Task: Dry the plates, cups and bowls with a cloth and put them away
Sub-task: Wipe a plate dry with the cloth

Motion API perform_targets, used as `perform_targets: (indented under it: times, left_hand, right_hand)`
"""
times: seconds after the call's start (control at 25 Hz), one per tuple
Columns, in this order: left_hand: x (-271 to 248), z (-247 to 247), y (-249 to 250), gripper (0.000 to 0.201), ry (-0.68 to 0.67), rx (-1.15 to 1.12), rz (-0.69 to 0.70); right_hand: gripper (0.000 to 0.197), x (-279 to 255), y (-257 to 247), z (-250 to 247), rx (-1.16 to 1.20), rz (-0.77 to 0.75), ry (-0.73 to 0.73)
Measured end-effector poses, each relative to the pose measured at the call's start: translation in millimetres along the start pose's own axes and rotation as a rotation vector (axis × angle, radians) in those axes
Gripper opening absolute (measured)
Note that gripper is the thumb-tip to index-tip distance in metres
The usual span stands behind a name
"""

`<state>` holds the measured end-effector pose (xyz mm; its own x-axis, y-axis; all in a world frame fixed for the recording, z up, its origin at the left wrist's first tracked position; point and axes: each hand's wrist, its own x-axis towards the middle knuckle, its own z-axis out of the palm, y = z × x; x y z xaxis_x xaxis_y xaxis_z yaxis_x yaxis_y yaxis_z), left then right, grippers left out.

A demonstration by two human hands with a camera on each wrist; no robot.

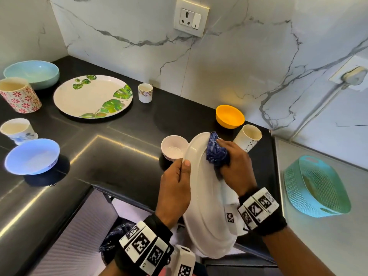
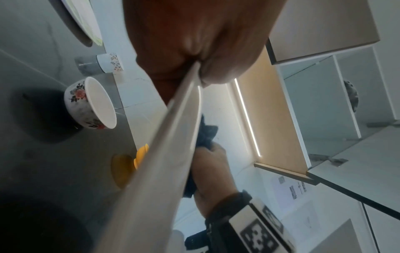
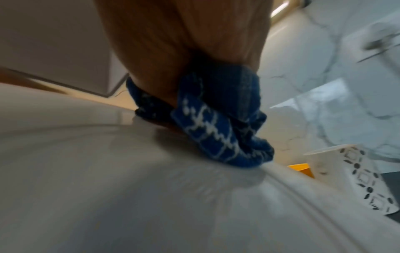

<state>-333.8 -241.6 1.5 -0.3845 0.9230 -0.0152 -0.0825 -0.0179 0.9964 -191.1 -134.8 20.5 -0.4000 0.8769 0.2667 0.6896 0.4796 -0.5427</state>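
One black counter (image 1: 123, 140) (marble walls (image 1: 229, 62))

Showing off a plain white plate (image 1: 201, 196), blue cloth (image 1: 216, 153) with white squiggles, green-leaf plate (image 1: 87, 96), yellow bowl (image 1: 230, 116), red-flowered cup (image 1: 19, 95), teal basket (image 1: 318, 186).

Left of the flowered bowl (image 1: 173, 148) the black counter (image 1: 119, 148) lay open; behind it stood a yellow bowl (image 1: 230, 116) and patterned cup (image 1: 249, 137).

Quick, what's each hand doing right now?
Left hand: holding the white plate by its rim.
Right hand: holding the blue cloth, pressed on the plate.
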Motion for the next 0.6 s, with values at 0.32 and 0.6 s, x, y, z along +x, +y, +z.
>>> perform_targets:
  times: [0.32,0.6]
  left_hand:
    - [10.7,-2.1,3.5,0.030,0.003,0.073,0.123]
    - [9.6,-0.8,6.3,0.021,-0.006,0.090,0.140]
  right_hand:
    - [0.051,-18.6,-26.1,-4.6,0.038,-0.278,-0.041]
    - [0.061,3.6,-11.8,-20.0,0.116,-0.096,-0.073]
